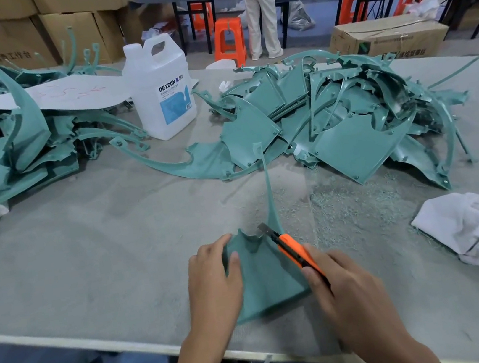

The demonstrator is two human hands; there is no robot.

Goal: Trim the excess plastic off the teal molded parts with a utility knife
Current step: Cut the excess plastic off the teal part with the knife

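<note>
A teal molded part [264,274] with a long thin tip pointing away from me lies near the table's front edge. My left hand [213,281] grips its left edge, thumb on top. My right hand [348,292] holds an orange utility knife [295,250], whose blade touches the part's upper right edge. One heap of teal parts [343,116] lies at the back right and another heap [6,144] at the back left.
A white DEXCON jug [159,90] stands between the heaps. A white rag [476,236] lies at the right. Teal shavings [343,197] litter the grey table [87,250]. Cardboard boxes, orange stools and a standing person are behind.
</note>
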